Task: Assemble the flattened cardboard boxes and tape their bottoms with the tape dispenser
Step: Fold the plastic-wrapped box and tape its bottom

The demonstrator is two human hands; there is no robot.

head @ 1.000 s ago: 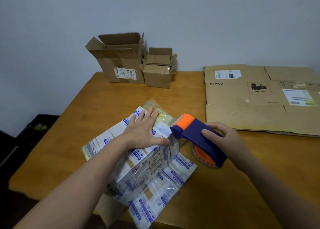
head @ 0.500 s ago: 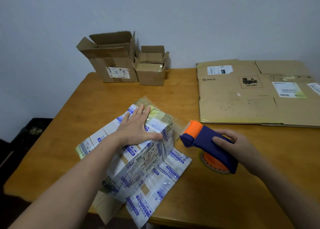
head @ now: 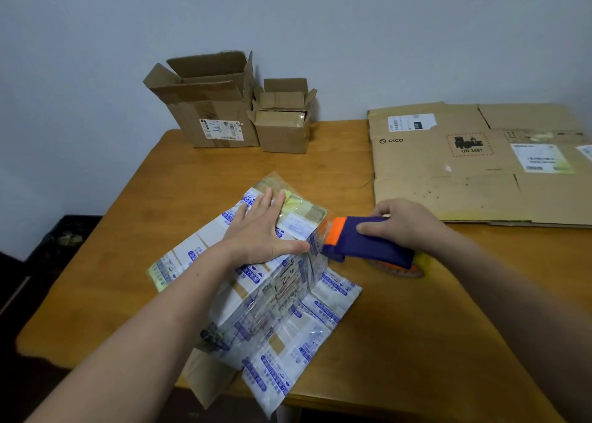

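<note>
The left grip (head: 256, 230), fingers straight, is pressing the box (head: 272, 297); the right grip (head: 405, 222), just beside it, is clamping the tape dispenser (head: 368, 245), its roll lying mostly hidden underneath.

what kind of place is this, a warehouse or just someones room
Likely a plain home or small-office room used for packing, not a warehouse: one wooden table against a bare wall, an open cardboard box and a smaller box at its back, flattened cardboard lying on its right.

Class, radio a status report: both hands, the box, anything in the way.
Left hand flat on tape-covered box. Right hand grips tape dispenser, nose at box's right edge. Flattened cardboard beyond, out of the way.
</note>
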